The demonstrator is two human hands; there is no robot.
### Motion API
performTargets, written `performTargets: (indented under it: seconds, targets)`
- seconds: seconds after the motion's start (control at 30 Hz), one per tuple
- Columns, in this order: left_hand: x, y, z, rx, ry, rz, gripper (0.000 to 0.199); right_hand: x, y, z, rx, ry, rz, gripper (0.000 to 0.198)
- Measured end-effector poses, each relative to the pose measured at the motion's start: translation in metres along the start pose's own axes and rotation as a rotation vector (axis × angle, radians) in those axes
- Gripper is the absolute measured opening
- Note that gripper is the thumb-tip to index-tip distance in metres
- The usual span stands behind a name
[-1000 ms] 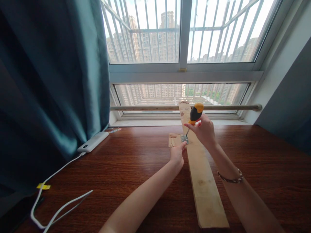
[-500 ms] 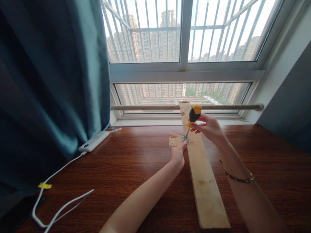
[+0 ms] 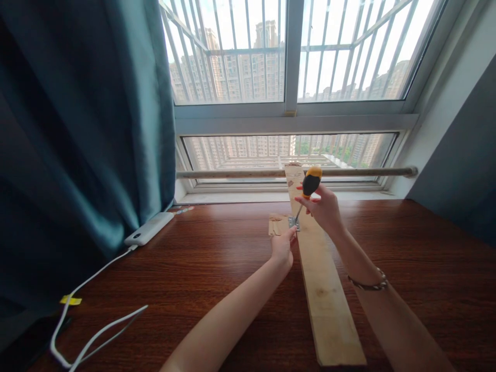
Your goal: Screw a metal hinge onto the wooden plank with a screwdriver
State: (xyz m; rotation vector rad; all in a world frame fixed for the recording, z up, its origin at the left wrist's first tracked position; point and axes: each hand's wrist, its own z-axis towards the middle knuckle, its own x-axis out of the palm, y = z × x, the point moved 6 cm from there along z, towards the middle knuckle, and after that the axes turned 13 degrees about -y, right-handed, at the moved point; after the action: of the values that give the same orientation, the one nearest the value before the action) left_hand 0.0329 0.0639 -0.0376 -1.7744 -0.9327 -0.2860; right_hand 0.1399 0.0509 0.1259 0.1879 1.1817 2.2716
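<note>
Wooden and pale, 1 long plank (image 3: 321,274) lies on the dark tabletop (image 3: 186,279), its far end resting against the rail (image 3: 232,173) below the window. The right hand (image 3: 323,207) is closed around a black and yellow screwdriver (image 3: 309,188), whose tip sits on a small metal hinge (image 3: 293,222) at the plank's left edge. The left hand (image 3: 282,247) presses its fingertips against that hinge, beside a small wood block (image 3: 276,225). A white power bank (image 3: 149,228) and cable (image 3: 93,289) lie well apart by the curtain (image 3: 77,129).
</note>
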Motion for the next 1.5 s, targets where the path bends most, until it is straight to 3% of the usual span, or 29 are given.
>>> performTargets:
  seconds: [0.1, 0.2, 0.3, 0.43, 0.53, 0.6, 0.77, 0.97, 1.17, 1.33, 1.5]
  targets:
    - [0.001, -0.001, -0.002, -0.013, 0.003, -0.006, 0.028, 0.003, 0.002, -0.003, 0.159, 0.214, 0.209, 0.036]
    - [0.002, -0.001, -0.003, -0.019, 0.002, -0.005, 0.028, 0.001, 0.004, -0.004, 0.182, 0.3, 0.227, 0.032]
    - [0.002, 0.0, -0.002, -0.02, -0.003, 0.0, 0.032, -0.005, 0.002, 0.0, 0.063, 0.133, 0.043, 0.03]
    - [0.001, 0.002, 0.001, -0.023, 0.004, 0.02, 0.032, -0.008, 0.005, 0.001, -0.225, -0.169, -0.276, 0.031]
    - [0.001, 0.003, 0.002, -0.012, 0.018, 0.023, 0.03, -0.006, 0.004, -0.001, -0.295, -0.246, -0.336, 0.033]
    - [0.001, 0.003, 0.002, -0.015, 0.031, 0.023, 0.028, -0.006, 0.001, 0.0, -0.212, -0.199, -0.276, 0.035]
    - [0.001, 0.0, -0.001, -0.016, 0.025, 0.017, 0.033, 0.0, -0.004, -0.002, 0.165, 0.168, 0.088, 0.041]
    - [0.003, -0.002, -0.005, -0.001, 0.021, -0.002, 0.03, -0.003, 0.001, -0.003, 0.235, 0.245, 0.224, 0.03]
    - [0.003, 0.005, -0.002, -0.033, 0.058, 0.028, 0.026, 0.001, -0.002, -0.002, 0.153, 0.211, 0.171, 0.032]
    - [0.003, 0.005, 0.0, -0.002, 0.068, 0.023, 0.031, -0.004, -0.003, 0.003, -0.054, 0.03, -0.064, 0.036]
    - [0.004, 0.004, -0.002, 0.018, 0.083, 0.013, 0.03, -0.005, -0.003, 0.002, -0.185, -0.029, -0.145, 0.031]
